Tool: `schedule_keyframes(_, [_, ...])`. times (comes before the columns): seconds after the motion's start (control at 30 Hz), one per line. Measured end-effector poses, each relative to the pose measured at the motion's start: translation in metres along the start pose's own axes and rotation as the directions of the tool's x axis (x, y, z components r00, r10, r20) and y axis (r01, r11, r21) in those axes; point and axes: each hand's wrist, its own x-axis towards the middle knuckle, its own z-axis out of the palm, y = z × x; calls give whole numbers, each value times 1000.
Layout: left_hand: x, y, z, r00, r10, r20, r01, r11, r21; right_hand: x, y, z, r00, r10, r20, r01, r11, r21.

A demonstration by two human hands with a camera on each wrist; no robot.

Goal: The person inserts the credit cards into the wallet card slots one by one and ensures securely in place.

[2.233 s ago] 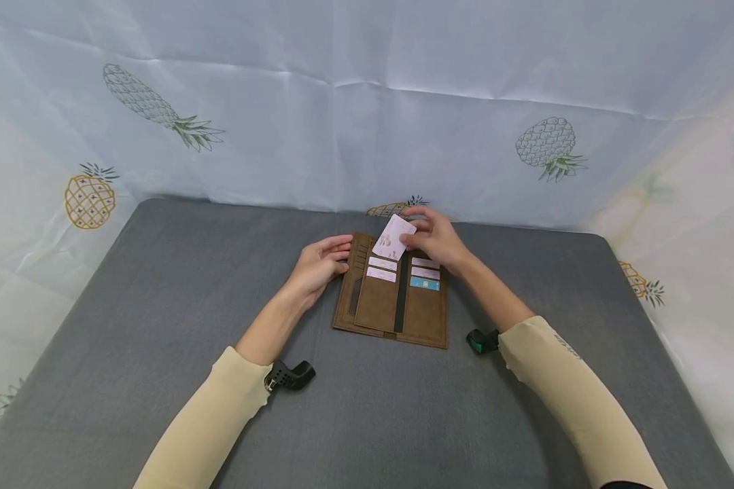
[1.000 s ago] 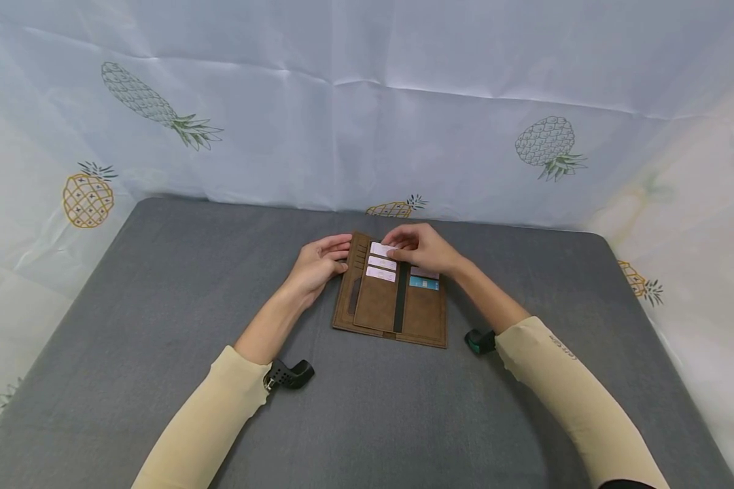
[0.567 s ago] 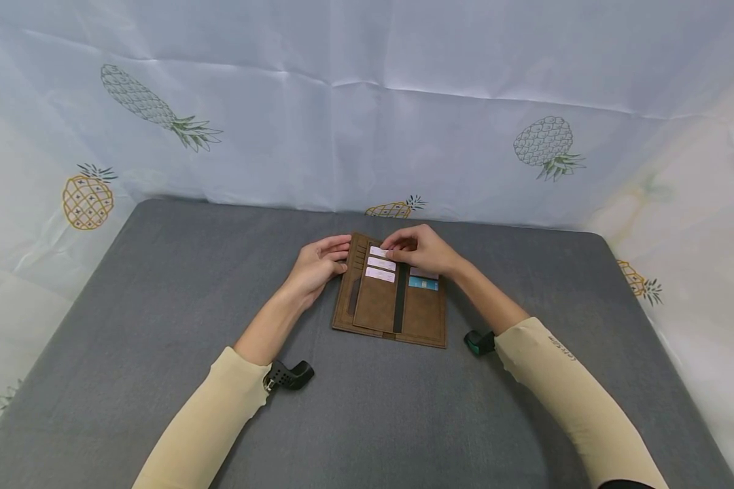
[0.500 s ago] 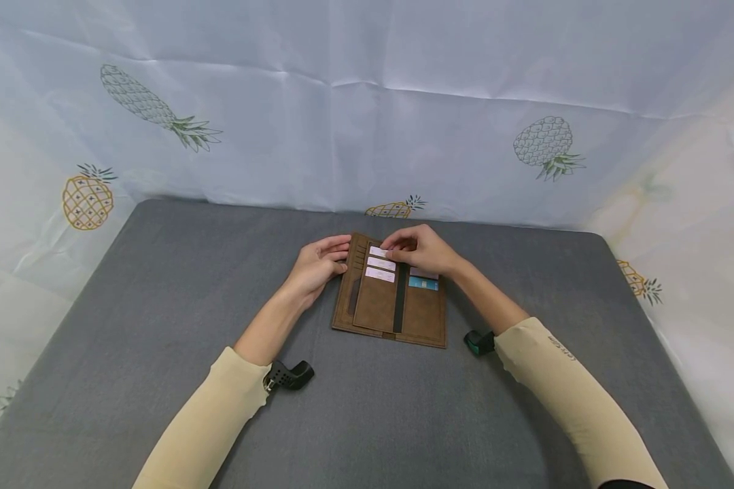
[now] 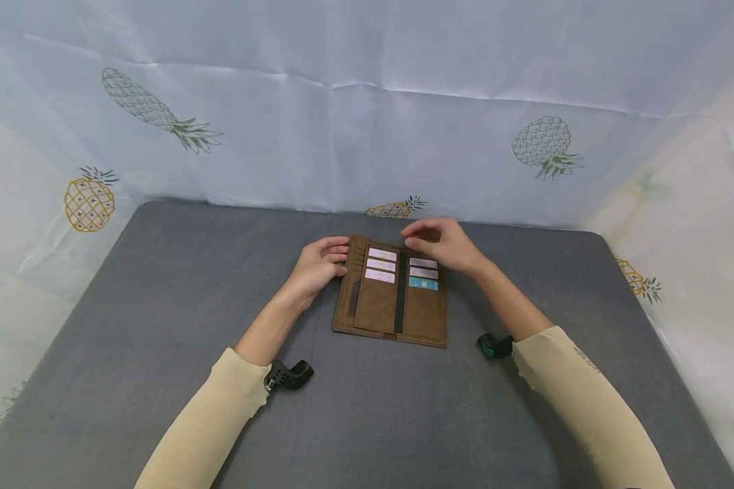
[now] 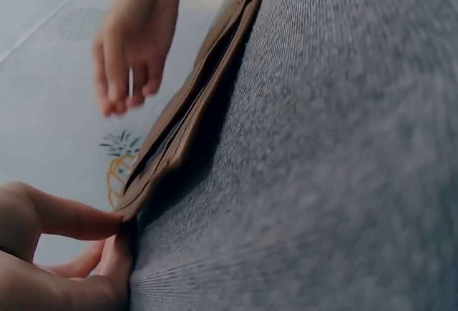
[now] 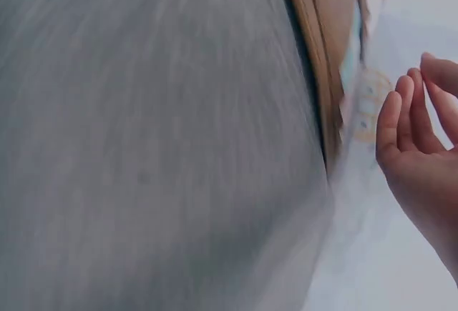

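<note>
An open brown wallet (image 5: 378, 304) lies on the grey table, a dark strip running down between its two card panels. Pale pink cards (image 5: 381, 264) fill three slots on the left panel. On the right panel, two pinkish cards (image 5: 423, 263) sit above a blue card (image 5: 423, 283). My left hand (image 5: 316, 268) pinches the wallet's left edge near its far corner; the left wrist view shows thumb and finger at that corner. Raised over the far right part of the wallet, my right hand (image 5: 446, 246) has loosely bent fingers (image 7: 406, 104) and holds nothing.
The grey table (image 5: 189, 305) ends at a pale curtain (image 5: 269, 136) printed with pineapples, which hangs behind it and at both sides. A black wrist camera (image 5: 290, 375) sits at the left sleeve, another black camera (image 5: 494, 346) at the right.
My right hand slid a pink card down into the left panel's top slot, let it go, and moved right and up off the wallet. My left hand stayed at the wallet's edge.
</note>
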Motion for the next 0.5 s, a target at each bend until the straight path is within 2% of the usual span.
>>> schedule_keyframes(0.3, [-4, 1, -14, 997, -9, 82, -6, 984, 176, -47, 6, -39, 983, 59, -171, -67, 997, -43])
schedule_keyframes(0.5, [-5, -2, -23, 994, -6, 110, -18, 978, 210, -73, 11, -48, 978, 36, -206, -56, 994, -92])
